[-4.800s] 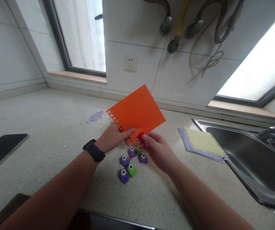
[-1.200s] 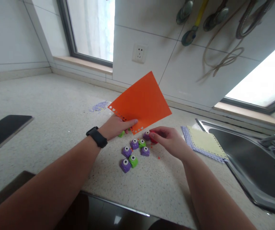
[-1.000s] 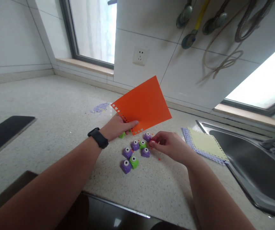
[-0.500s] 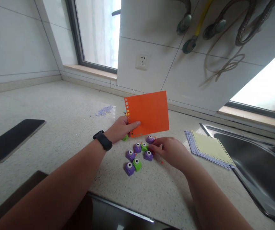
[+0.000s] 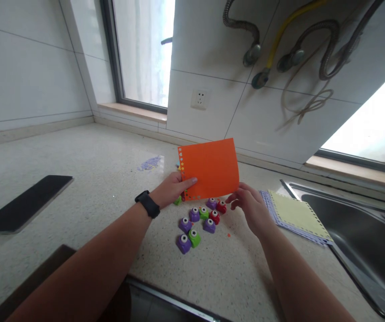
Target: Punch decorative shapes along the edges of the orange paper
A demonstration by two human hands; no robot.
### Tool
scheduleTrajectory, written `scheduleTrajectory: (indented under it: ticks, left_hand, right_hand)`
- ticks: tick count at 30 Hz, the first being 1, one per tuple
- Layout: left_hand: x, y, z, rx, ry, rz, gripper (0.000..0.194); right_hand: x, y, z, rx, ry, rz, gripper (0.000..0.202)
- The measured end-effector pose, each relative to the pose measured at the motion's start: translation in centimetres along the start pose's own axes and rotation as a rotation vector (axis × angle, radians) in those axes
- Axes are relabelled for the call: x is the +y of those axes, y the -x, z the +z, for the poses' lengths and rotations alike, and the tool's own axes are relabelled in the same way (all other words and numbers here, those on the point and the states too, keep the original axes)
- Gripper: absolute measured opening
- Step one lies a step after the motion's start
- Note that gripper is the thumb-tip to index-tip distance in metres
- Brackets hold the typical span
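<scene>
My left hand (image 5: 175, 187), a dark watch on its wrist, is closed on the lower left of an orange sheet of paper (image 5: 210, 167), thumb on top. Small punched shapes run down the sheet's left edge and along part of its bottom edge. At the sheet's lower right corner is my right hand (image 5: 247, 203), fingers curved and apart; whether it touches the paper is unclear. Below the sheet several small craft punches stand on the counter: purple ones (image 5: 184, 243), green ones (image 5: 194, 238) and red ones (image 5: 222, 206). Another green punch (image 5: 178, 200) is partly hidden by my left hand.
A stack of yellow and purple punched sheets (image 5: 298, 212) lies by the metal sink (image 5: 363, 241) on the right. Purple paper bits (image 5: 150, 163) are at the back left. A flat black object (image 5: 27, 201) lies on the left. A tiny orange scrap (image 5: 229, 235) rests near the punches.
My right hand has moved from the red punches up and right to the sheet's corner, leaving those punches in view. My left hand still holds the orange sheet. The whole view has shifted slightly.
</scene>
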State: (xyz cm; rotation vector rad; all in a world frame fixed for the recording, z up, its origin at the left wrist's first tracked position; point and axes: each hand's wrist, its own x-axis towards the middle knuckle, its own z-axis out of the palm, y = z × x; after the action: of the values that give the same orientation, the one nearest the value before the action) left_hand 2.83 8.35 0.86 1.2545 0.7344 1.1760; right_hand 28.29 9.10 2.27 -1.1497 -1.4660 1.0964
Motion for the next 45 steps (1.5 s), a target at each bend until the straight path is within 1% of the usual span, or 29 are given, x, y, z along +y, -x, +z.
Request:
scheduleTrajectory:
  ticks: [3,5,7,11,15,19,24,27,30,34,36,39,42,45]
  left_hand:
    - [-0.2,-0.1,-0.1,-0.015,0.014,0.009,0.037]
    - [-0.3,-0.2,-0.2,-0.020,0.019,0.023,0.039]
    - [-0.5,-0.3,-0.2,-0.027,0.017,0.028,0.039]
    - [-0.9,-0.5,-0.4,-0.021,0.028,0.016,0.036]
    - [-1.3,-0.7,-0.6,0.007,0.034,-0.004,0.039]
    - [-1.4,-0.8,-0.8,-0.010,0.012,-0.030,0.044]
    - [-1.0,-0.3,-0.6,-0.019,-0.046,-0.059,0.032]
    - [-0.8,-0.1,-0.5,-0.002,-0.089,-0.069,0.023]
    - [-0.9,-0.2,-0.4,0.028,-0.096,-0.063,0.020]
    - [-0.9,-0.5,-0.3,0.100,-0.045,-0.005,0.024]
    - [-0.9,-0.7,-0.2,0.146,-0.017,0.041,0.027]
    - [-0.8,-0.9,-0.4,0.207,0.009,0.104,0.030]
    - [-0.7,-1.1,-0.7,0.261,0.014,0.151,0.031]
    - [-0.5,-1.2,-0.9,0.313,0.004,0.185,0.030]
  right_hand:
    - [0.4,0.0,0.0,-0.012,-0.152,-0.064,0.025]
    - [0.7,0.0,0.1,-0.013,-0.187,-0.090,0.025]
    - [0.8,0.0,0.2,-0.008,-0.148,-0.110,0.026]
    - [0.7,0.2,0.6,0.010,-0.010,-0.139,0.021]
    - [0.8,0.2,0.6,0.020,0.017,-0.168,0.021]
    - [1.2,0.0,0.3,0.023,0.030,-0.190,0.021]
    - [1.4,-0.1,0.3,0.025,0.029,-0.209,0.020]
    - [1.2,0.0,0.4,0.016,0.026,-0.207,0.021]
    - [1.1,0.0,0.6,0.029,0.016,-0.196,0.022]
    - [1.1,-0.3,0.6,0.121,0.023,-0.161,0.028]
    - [1.3,-0.5,0.5,0.152,0.114,-0.157,0.030]
    - [1.8,-0.7,0.2,0.137,0.387,-0.214,0.029]
    - [2.2,-0.7,0.0,0.049,0.656,-0.299,0.023]
    - [2.6,-0.8,0.1,-0.072,0.785,-0.340,0.024]
